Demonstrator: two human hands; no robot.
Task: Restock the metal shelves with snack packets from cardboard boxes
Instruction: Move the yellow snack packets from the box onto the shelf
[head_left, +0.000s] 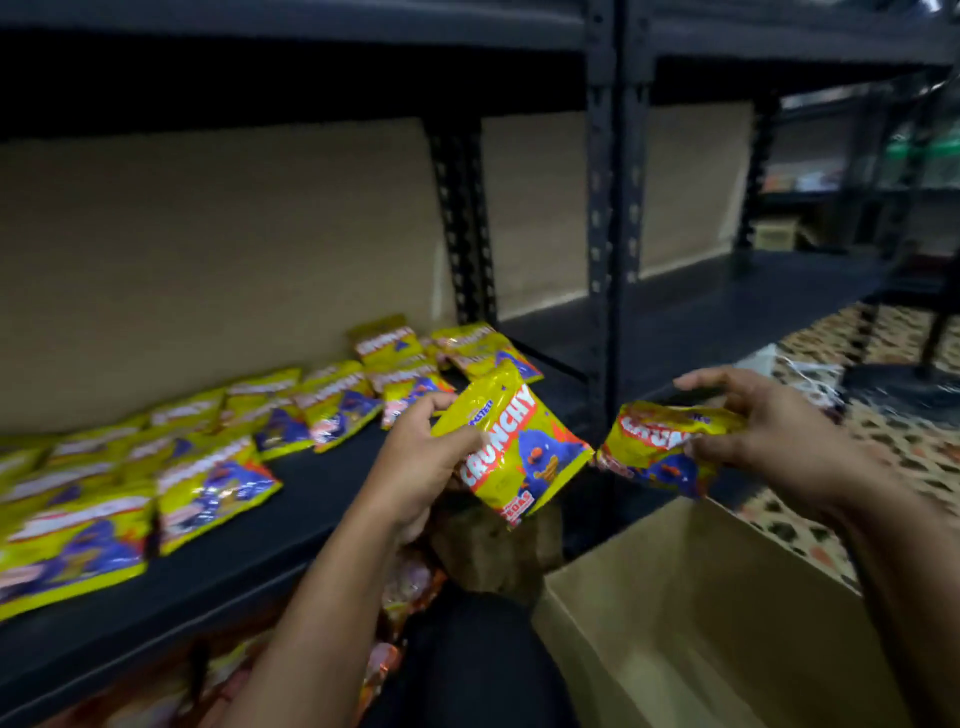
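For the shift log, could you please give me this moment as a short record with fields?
left hand: grips a yellow packet, held in front of the shelf
right hand: grips a second packet, crumpled, above the box
shelf: dark metal, rows of yellow packets lying flat on its left part
box: cardboard, open, lower right; contents not visible
lower shelf: orange packets, blurred

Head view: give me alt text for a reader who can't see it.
Two hands each hold a yellow snack packet in front of a black metal shelf: the left hand grips one packet, the right hand a crumpled one. More packets lie along the shelf, and an open cardboard box sits below the right hand.
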